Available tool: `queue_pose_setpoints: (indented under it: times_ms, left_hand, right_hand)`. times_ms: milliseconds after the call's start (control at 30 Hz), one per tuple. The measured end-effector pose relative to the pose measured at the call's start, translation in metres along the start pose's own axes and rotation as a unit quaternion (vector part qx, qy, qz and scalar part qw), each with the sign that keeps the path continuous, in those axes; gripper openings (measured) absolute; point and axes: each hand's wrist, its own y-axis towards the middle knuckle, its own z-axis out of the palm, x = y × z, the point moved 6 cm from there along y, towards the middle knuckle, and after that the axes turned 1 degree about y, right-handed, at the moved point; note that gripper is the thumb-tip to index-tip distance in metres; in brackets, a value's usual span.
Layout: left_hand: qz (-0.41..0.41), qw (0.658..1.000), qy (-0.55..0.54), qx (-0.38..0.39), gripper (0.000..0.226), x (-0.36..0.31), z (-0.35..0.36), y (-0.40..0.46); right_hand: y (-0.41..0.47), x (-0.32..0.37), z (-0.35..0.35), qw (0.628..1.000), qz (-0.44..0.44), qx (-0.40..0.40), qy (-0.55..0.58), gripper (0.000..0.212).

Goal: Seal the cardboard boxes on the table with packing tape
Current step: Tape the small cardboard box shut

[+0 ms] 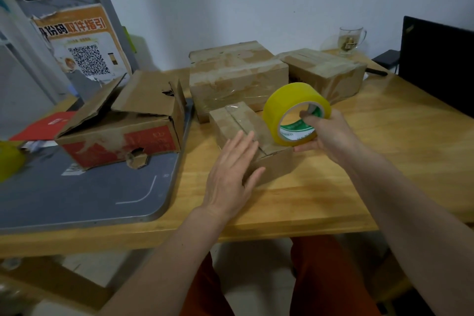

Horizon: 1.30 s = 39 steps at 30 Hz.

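Wooden surface (333, 187) with the small box (246, 131) nearest. Left hand (230, 172) rests flat on its flaps, fingers straight; right hand (325, 136) grips the tape roll (289, 102) at the box's far-right edge. Keep flaps pressed; centre tape on the seam.

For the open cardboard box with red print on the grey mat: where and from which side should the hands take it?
Probably by the two short end walls of the red-printed cardboard box, low down, coming from its left and right. Its top flaps stand loose and crumpled, and the front wall has a torn hole, so neither gives a firm hold.
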Motion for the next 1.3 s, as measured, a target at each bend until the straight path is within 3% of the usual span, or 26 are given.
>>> queue_pose_setpoints:
  times_ms: [100,333,533,733,867,967,1133,1300]
  left_hand:
    - [0.06,0.998,0.007,-0.03,0.045,-0.01,0.001,0.002]
    - [0.048,0.996,0.032,-0.067,0.029,-0.013,-0.001,0.007]
    - [0.032,0.996,0.039,-0.067,0.029,-0.012,-0.002,0.008]
    - [0.022,0.997,0.047,-0.06,0.028,-0.012,-0.003,0.009]
    - [0.018,0.998,0.051,-0.043,0.029,-0.014,-0.003,0.008]
    - [-0.011,0.997,0.073,0.002,0.034,-0.017,-0.007,0.019]
    - [0.003,0.973,0.132,0.188,0.052,-0.031,0.022,0.05]
    - [-0.027,0.963,0.11,0.243,0.054,-0.02,0.032,0.047]
  right_hand:
    - [0.001,0.001,0.002,1.0,-0.007,0.011,-0.006,0.009]
    - [-0.002,-0.007,0.007,1.0,-0.006,0.008,-0.018,0.033]
    - [0.0,0.001,0.004,0.999,-0.024,-0.006,-0.03,0.013]
    - [0.003,-0.013,-0.025,0.998,0.034,-0.06,-0.005,0.028]
    - [0.003,-0.031,-0.027,0.993,0.102,-0.052,0.031,0.032]
    - [0.004,-0.036,-0.024,0.989,0.141,-0.036,0.03,0.042]
    - [0.007,-0.04,-0.028,0.987,0.152,-0.05,0.032,0.047]
    - [0.0,-0.045,-0.029,0.985,0.17,-0.024,0.025,0.05]
